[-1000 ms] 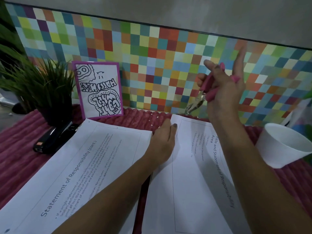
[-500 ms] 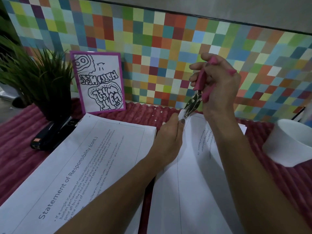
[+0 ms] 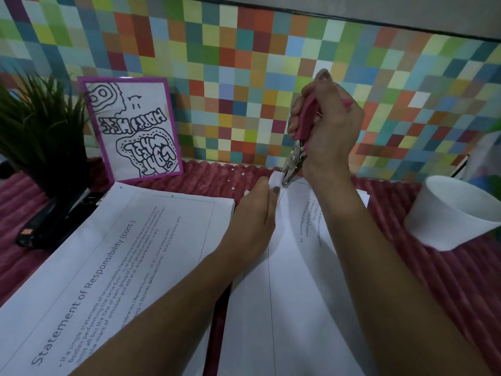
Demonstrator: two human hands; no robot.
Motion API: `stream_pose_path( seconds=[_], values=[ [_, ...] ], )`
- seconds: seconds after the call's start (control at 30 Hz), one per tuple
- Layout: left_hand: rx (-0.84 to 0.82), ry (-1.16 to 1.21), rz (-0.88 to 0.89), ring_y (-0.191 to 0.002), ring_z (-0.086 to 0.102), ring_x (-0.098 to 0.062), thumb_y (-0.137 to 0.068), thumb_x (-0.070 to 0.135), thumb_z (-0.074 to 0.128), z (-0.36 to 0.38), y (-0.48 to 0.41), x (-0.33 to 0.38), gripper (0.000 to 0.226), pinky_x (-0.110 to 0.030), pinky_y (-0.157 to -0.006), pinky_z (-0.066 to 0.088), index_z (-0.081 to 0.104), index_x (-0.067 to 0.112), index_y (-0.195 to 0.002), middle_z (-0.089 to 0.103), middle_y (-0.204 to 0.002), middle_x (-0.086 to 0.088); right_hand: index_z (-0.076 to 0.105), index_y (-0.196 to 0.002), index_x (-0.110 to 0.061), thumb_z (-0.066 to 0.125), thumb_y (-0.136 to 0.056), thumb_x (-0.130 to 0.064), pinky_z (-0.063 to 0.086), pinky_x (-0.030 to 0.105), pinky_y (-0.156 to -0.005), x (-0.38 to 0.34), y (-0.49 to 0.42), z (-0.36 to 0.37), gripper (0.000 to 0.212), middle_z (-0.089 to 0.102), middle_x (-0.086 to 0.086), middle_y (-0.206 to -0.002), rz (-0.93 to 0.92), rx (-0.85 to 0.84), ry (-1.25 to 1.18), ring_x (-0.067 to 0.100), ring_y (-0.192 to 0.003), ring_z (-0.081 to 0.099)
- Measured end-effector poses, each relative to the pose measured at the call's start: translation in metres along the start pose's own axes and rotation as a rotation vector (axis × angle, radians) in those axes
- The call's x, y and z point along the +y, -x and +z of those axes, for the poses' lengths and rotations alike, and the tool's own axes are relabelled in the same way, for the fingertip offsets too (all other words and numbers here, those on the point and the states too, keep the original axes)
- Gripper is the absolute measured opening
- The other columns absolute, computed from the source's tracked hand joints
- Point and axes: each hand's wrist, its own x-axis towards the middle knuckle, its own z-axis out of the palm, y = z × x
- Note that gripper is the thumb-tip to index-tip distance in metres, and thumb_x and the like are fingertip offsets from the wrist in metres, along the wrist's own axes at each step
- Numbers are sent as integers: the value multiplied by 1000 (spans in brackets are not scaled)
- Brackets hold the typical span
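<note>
Under the right hand [image 3: 329, 126] squeezing the pink punch [image 3: 296, 151], the left hand [image 3: 252, 213] pinches the paper corner [image 3: 276, 181], and a loose pinch could let it slip and tear.

Just left of your left hand [image 3: 252, 215], the sheet [image 3: 162, 221] reads "Statement of Responsibility (cont.)"; the card [image 3: 130, 128] beyond has doodled lettering, unreadable.

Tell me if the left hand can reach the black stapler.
Probably, once freed: the left hand pinches the sheet corner in the punch; only flat papers lie toward the stapler.
</note>
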Motion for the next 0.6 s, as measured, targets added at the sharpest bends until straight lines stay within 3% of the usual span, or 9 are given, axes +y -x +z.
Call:
stream_pose_path(
  seconds=[0.13,0.33,0.6],
  values=[
    [-1,-18,5,-68,47,-10,-104,29,29,0,1,0,26,-30,-65,41,47,13,-93,48,-73,8,55,-73,-2,50,-97,-18,37,26,-42,1,0,-3,30,53,13,-56,10,52,2,22,-39,44],
    [-15,-17,-49,-76,56,-15,-104,30,30,0,0,1,27,-33,-70,47,50,12,-103,57,-81,3,52,-66,-3,50,-98,-14,34,25,-40,3,0,-4,33,50,12,-52,9,86,-15,21,-35,41],
    [-6,-25,-48,-61,40,-6,-104,28,30,0,1,4,23,-22,-58,35,41,17,-87,41,-67,11,56,-68,-1,55,-93,-15,36,26,-41,5,-3,-9,29,52,13,-54,130,108,-71,22,-37,43]
  ],
)
